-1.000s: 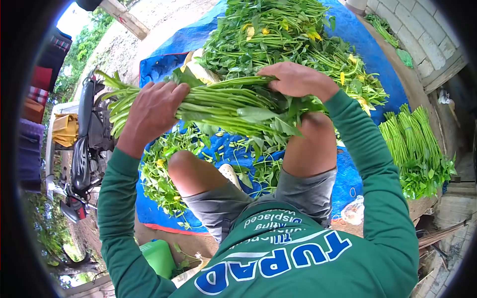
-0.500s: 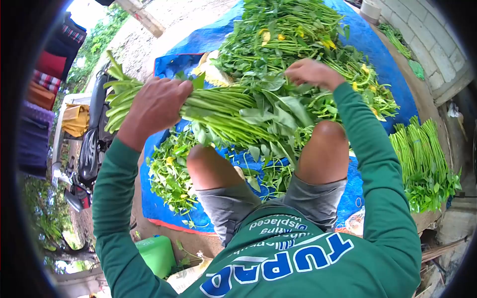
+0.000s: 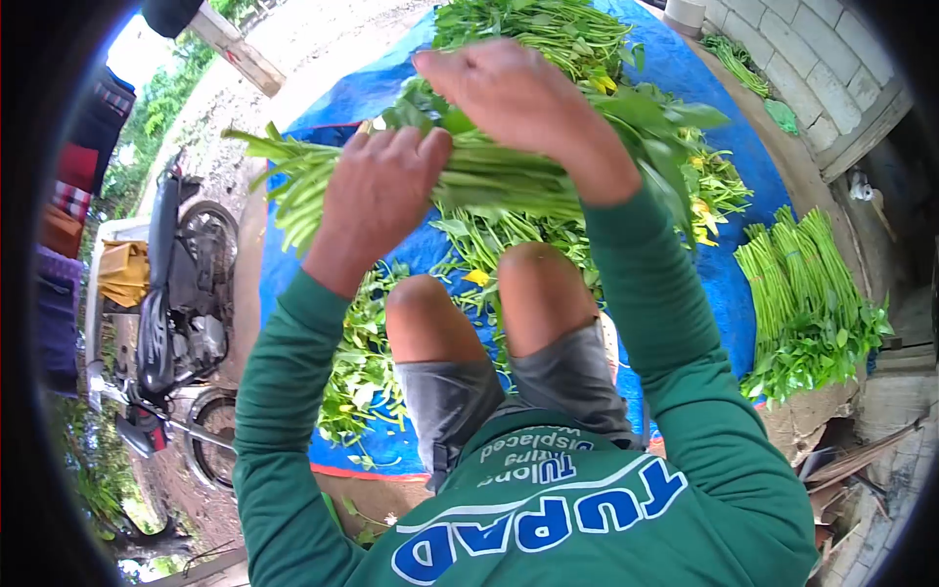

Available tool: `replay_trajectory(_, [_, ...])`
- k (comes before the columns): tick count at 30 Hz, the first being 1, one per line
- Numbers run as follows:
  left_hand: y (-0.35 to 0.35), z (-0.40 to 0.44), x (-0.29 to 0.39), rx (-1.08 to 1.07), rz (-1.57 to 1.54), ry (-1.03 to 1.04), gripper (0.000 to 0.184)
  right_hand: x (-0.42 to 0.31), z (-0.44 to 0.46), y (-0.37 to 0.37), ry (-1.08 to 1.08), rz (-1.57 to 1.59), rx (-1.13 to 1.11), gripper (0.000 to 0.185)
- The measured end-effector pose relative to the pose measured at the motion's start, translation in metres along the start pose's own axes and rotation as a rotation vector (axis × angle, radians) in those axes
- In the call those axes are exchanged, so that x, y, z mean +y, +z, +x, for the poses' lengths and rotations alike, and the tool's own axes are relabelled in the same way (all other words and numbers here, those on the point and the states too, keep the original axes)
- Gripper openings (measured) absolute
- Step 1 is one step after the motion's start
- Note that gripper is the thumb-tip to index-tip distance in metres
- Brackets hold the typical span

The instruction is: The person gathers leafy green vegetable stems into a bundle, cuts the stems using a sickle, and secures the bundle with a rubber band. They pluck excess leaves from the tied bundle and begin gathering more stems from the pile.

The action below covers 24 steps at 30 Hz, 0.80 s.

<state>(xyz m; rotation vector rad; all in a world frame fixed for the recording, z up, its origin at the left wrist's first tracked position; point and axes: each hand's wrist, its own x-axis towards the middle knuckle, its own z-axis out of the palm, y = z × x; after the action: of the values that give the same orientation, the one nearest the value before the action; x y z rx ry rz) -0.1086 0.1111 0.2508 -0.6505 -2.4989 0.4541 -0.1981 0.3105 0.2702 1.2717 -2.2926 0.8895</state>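
Note:
My left hand [image 3: 381, 201] is closed round a thick bundle of green stems [image 3: 509, 176], whose cut ends stick out to the left and whose leaves spread to the right. Above the bundle is my right hand [image 3: 509, 93], slightly blurred, with its thumb reaching left; whether it holds anything cannot be made out. Beyond the hands lies a heap of leafy greens [image 3: 548, 27] on a blue tarp [image 3: 729, 284]. Loose leaves and stems [image 3: 367, 377] lie around my knees.
Tied bundles of greens [image 3: 802, 293] stand at the right. A motorcycle [image 3: 176, 293] is parked at the left, near hanging clothes [image 3: 73, 205]. A block wall [image 3: 822, 68] rises at the upper right, with a small green bunch [image 3: 734, 64] beside it.
The bundle and my left hand have moved right. My right hand has moved left from the leafy end to above the bundle. My knees have come closer together.

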Motion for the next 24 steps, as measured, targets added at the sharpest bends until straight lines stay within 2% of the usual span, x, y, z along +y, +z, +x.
replay_trajectory(1, [-0.002,-0.010,0.017,0.032,-0.038,-0.017,0.010,0.004,-0.019,0.026,-0.169,-0.333,0.161,0.024])
replay_trajectory(3, [0.002,-0.038,0.046,0.072,-0.124,-0.044,0.013,-0.020,-0.080,0.051,-0.114,-0.409,0.181,0.020])
replay_trajectory(5, [0.007,-0.081,0.077,0.065,-0.224,-0.062,0.016,-0.052,-0.120,0.064,0.110,-0.163,0.026,0.023])
replay_trajectory(6, [0.010,-0.105,0.094,-0.012,-0.274,-0.105,0.017,-0.066,-0.138,0.071,0.238,-0.042,-0.058,0.025])
replay_trajectory(9, [0.024,-0.164,0.137,-0.215,-0.376,-0.201,0.023,-0.081,-0.197,0.118,0.326,0.090,-0.150,0.029])
replay_trajectory(12, [0.031,-0.189,0.161,-0.156,-0.384,-0.281,0.027,-0.090,-0.212,0.131,0.279,0.076,-0.140,0.027])
replay_trajectory(16, [0.025,-0.196,0.173,-0.269,-0.374,-0.384,0.050,-0.083,-0.213,0.139,0.217,0.078,-0.147,0.023])
replay_trajectory(17, [0.018,-0.196,0.177,-0.310,-0.415,-0.409,0.054,-0.084,-0.216,0.137,0.213,0.050,-0.210,0.019])
replay_trajectory(19, [-0.005,-0.194,0.178,-0.391,-0.483,-0.465,0.065,-0.088,-0.221,0.136,0.159,0.059,-0.196,0.021])
replay_trajectory(20, [-0.017,-0.194,0.171,-0.400,-0.637,-0.533,0.065,-0.091,-0.225,0.134,0.135,0.067,-0.189,0.024])
replay_trajectory(21, [-0.030,-0.192,0.162,-0.406,-0.791,-0.603,0.065,-0.096,-0.225,0.124,0.129,0.073,-0.288,0.035])
replay_trajectory(22, [-0.042,-0.191,0.155,-0.410,-0.945,-0.673,0.065,-0.102,-0.222,0.116,0.135,0.079,-0.351,0.037])
replay_trajectory(23, [-0.051,-0.188,0.151,-0.356,-0.956,-0.836,0.051,-0.108,-0.220,0.108,0.146,0.082,-0.414,0.038])
replay_trajectory(24, [-0.057,-0.189,0.144,-0.378,-0.792,-0.861,0.047,-0.113,-0.217,0.100,0.158,0.081,-0.475,0.040])
